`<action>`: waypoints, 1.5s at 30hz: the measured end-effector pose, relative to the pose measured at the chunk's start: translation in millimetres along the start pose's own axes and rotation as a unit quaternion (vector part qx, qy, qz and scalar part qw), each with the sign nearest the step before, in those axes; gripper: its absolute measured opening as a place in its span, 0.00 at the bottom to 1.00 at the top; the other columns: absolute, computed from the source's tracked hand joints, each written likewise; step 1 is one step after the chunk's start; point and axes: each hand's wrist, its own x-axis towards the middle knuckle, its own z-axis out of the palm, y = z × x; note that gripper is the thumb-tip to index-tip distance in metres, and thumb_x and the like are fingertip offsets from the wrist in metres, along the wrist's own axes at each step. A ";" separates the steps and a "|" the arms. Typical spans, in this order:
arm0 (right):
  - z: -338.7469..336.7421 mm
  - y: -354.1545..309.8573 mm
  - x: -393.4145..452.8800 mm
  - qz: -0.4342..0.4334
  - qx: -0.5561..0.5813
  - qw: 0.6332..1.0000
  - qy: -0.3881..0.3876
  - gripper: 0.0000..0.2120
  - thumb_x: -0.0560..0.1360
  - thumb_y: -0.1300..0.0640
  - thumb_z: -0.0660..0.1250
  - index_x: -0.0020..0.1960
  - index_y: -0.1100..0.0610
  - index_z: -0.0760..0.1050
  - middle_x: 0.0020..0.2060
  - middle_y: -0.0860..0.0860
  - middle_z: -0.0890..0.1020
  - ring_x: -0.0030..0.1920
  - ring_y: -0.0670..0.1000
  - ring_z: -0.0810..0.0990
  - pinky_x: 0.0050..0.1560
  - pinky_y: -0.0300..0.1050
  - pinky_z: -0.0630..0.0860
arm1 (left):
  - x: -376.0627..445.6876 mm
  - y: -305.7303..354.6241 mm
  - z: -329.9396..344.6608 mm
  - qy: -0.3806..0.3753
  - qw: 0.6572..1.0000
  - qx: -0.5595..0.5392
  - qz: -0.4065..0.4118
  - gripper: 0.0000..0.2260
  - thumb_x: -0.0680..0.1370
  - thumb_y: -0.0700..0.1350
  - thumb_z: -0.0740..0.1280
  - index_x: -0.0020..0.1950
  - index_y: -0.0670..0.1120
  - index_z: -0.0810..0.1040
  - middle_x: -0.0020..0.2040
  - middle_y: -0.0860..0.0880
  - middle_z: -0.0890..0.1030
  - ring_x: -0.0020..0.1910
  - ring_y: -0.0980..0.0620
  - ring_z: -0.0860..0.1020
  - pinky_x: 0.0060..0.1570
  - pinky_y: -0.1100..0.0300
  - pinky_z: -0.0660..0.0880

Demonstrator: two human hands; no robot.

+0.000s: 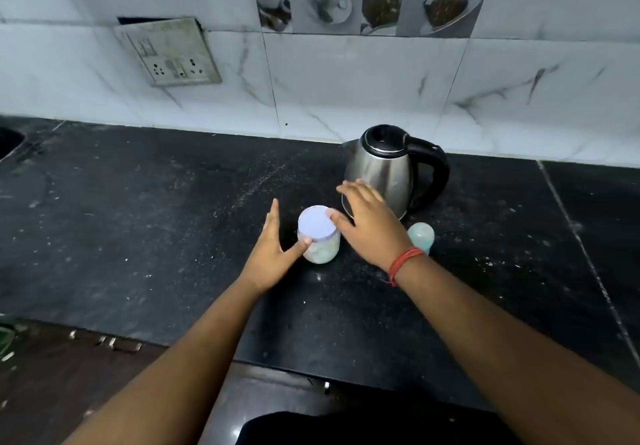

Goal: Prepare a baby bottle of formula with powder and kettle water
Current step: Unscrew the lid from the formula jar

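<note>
**Reaching for the lidded powder jar, both hands closing in**

Head view: flanking the powder jar point(318, 235) from both sides. Left hand point(273, 254) lying open, fingers point(274, 217) straight and pressed together, thumb stretching out to touch the jar's near wall just under the lid point(317, 223). Right hand point(369, 224) hovering open, fingers spread, thumb tip touching or almost touching the lid's right edge; gripping nothing yet. Jar standing upright on the dark desk point(156, 236), lid closed, sitting between the two thumbs. Kettle point(389, 170) standing just beyond the right fingertips, partly hidden by them, handle pointing away to the right. Baby bottle point(420, 236) showing only as a pale blue-green rounded top behind the right wrist, near the red thread band point(405, 262); upright or lying, cannot tell.

Risks, judging from here: twisting the lid with only a thumb bracing the wall, letting the jar spin or tip and scattering powder. Sweeping the right wrist back while lifting, knocking the bottle hidden behind it. Spreading fingers drifting forward, brushing the metal kettle body, possibly hot.
</note>
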 end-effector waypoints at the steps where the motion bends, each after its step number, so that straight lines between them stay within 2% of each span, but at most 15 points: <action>1: 10.0 -1.4 2.1 0.000 -0.002 1.000 -0.019 0.28 0.80 0.45 0.65 0.75 0.58 0.68 0.76 0.55 0.69 0.78 0.55 0.60 0.77 0.46 0.54 | -2.0 -3.9 -1.1 -0.015 1.000 -0.014 -0.017 0.50 0.76 0.60 0.73 0.84 0.53 0.40 0.83 0.59 0.46 0.81 0.61 0.46 0.81 0.53 0.51; 6: 45.9 -6.6 10.3 0.021 -0.045 0.992 -0.120 0.36 0.76 0.43 0.70 0.77 0.57 0.63 0.75 0.55 0.67 0.75 0.57 0.62 0.75 0.50 0.61 | 0.6 -16.1 3.7 -0.072 0.996 0.027 -0.050 0.51 0.75 0.54 0.77 0.85 0.50 0.44 0.85 0.52 0.49 0.83 0.55 0.47 0.81 0.54 0.50; 10: 57.0 -5.7 16.1 0.011 -0.082 0.990 -0.114 0.37 0.74 0.43 0.72 0.76 0.57 0.63 0.69 0.53 0.69 0.69 0.58 0.68 0.67 0.49 0.68 | 7.8 -17.0 11.4 -0.089 0.995 0.017 -0.045 0.50 0.75 0.51 0.78 0.85 0.50 0.47 0.85 0.52 0.51 0.83 0.55 0.48 0.81 0.56 0.50; 12: 60.6 -4.6 17.0 0.004 -0.112 0.988 -0.107 0.39 0.73 0.40 0.71 0.76 0.58 0.63 0.67 0.54 0.70 0.65 0.58 0.69 0.65 0.50 0.69 | 8.5 -17.1 16.8 -0.095 0.995 -0.006 -0.030 0.47 0.74 0.50 0.79 0.84 0.54 0.53 0.82 0.56 0.61 0.81 0.60 0.57 0.78 0.61 0.58; 14: 60.9 -2.9 15.9 0.003 -0.133 0.985 -0.106 0.40 0.72 0.37 0.70 0.75 0.58 0.64 0.65 0.53 0.69 0.62 0.57 0.69 0.65 0.50 0.70 | 6.1 -14.9 22.4 -0.092 0.995 -0.035 -0.020 0.44 0.72 0.49 0.80 0.79 0.63 0.57 0.74 0.66 0.70 0.72 0.69 0.67 0.66 0.74 0.65; 16: 60.5 -1.6 12.5 0.002 -0.150 0.983 -0.103 0.39 0.71 0.35 0.69 0.73 0.58 0.66 0.63 0.53 0.70 0.61 0.57 0.70 0.63 0.50 0.70 | 2.5 -12.6 27.1 -0.078 0.996 -0.051 -0.008 0.42 0.72 0.49 0.81 0.76 0.67 0.59 0.69 0.70 0.72 0.69 0.69 0.70 0.62 0.76 0.66; 19: 58.9 -2.5 6.0 0.017 -0.156 0.984 -0.090 0.37 0.68 0.31 0.67 0.66 0.56 0.71 0.59 0.52 0.71 0.59 0.56 0.72 0.60 0.50 0.72 | -1.0 -12.8 37.2 -0.064 0.994 -0.088 0.015 0.40 0.71 0.45 0.82 0.75 0.63 0.63 0.67 0.67 0.75 0.69 0.63 0.73 0.62 0.71 0.70; 22: 53.7 -1.2 5.0 0.107 -0.069 0.987 -0.095 0.34 0.68 0.29 0.64 0.60 0.56 0.75 0.55 0.52 0.73 0.56 0.55 0.76 0.53 0.49 0.73 | -4.0 -10.0 44.2 -0.058 0.993 -0.099 0.014 0.37 0.70 0.42 0.82 0.72 0.59 0.66 0.63 0.65 0.78 0.63 0.61 0.78 0.58 0.68 0.75; 25: 42.0 4.7 7.0 0.168 -0.004 0.977 -0.130 0.35 0.67 0.26 0.58 0.55 0.55 0.76 0.53 0.50 0.74 0.51 0.53 0.78 0.47 0.47 0.71 | -3.6 -5.0 43.5 -0.065 0.992 -0.107 0.008 0.33 0.69 0.46 0.82 0.68 0.59 0.69 0.58 0.62 0.81 0.57 0.59 0.81 0.54 0.67 0.77; 29: 29.1 9.5 8.1 0.146 0.007 0.975 -0.170 0.32 0.68 0.25 0.54 0.49 0.52 0.76 0.49 0.48 0.77 0.47 0.50 0.77 0.45 0.47 0.70 | -1.5 3.9 36.9 -0.079 0.993 -0.092 0.009 0.33 0.67 0.54 0.82 0.67 0.61 0.71 0.57 0.61 0.82 0.56 0.58 0.82 0.53 0.63 0.78; 33: 19.2 8.6 9.7 0.131 0.004 0.980 -0.149 0.29 0.67 0.25 0.53 0.43 0.50 0.74 0.46 0.46 0.78 0.45 0.49 0.78 0.43 0.47 0.70 | 1.1 9.6 35.9 -0.085 0.988 -0.126 0.001 0.35 0.65 0.55 0.82 0.68 0.59 0.71 0.59 0.55 0.83 0.58 0.54 0.83 0.59 0.50 0.80; 35: 14.6 6.7 11.4 0.121 0.009 0.984 -0.131 0.29 0.66 0.25 0.53 0.42 0.50 0.74 0.43 0.46 0.78 0.44 0.48 0.78 0.43 0.46 0.71 | 3.1 13.3 35.1 -0.086 0.985 -0.152 0.000 0.36 0.65 0.53 0.82 0.69 0.56 0.71 0.60 0.51 0.83 0.59 0.50 0.83 0.61 0.46 0.80; 38: 8.8 4.2 13.2 0.102 0.025 0.989 -0.108 0.28 0.66 0.27 0.55 0.39 0.52 0.74 0.41 0.46 0.77 0.41 0.47 0.77 0.42 0.46 0.72 | 5.3 20.5 31.7 -0.091 0.980 -0.176 0.006 0.36 0.64 0.51 0.82 0.69 0.51 0.72 0.60 0.48 0.83 0.59 0.48 0.83 0.61 0.46 0.79; 41: 3.6 2.6 14.1 0.078 0.037 0.991 -0.105 0.25 0.68 0.30 0.59 0.41 0.52 0.76 0.41 0.46 0.78 0.43 0.47 0.78 0.46 0.48 0.76 | 6.7 27.9 26.5 -0.114 0.975 -0.191 0.016 0.35 0.66 0.50 0.81 0.69 0.47 0.72 0.59 0.46 0.83 0.58 0.48 0.83 0.59 0.49 0.79; 45: -1.5 0.4 15.5 0.031 0.055 0.993 -0.097 0.17 0.74 0.37 0.68 0.44 0.52 0.78 0.41 0.46 0.76 0.43 0.47 0.78 0.47 0.49 0.75 | 4.8 36.4 20.6 -0.145 0.968 -0.200 0.034 0.27 0.70 0.42 0.79 0.67 0.50 0.75 0.56 0.52 0.84 0.55 0.54 0.82 0.55 0.59 0.78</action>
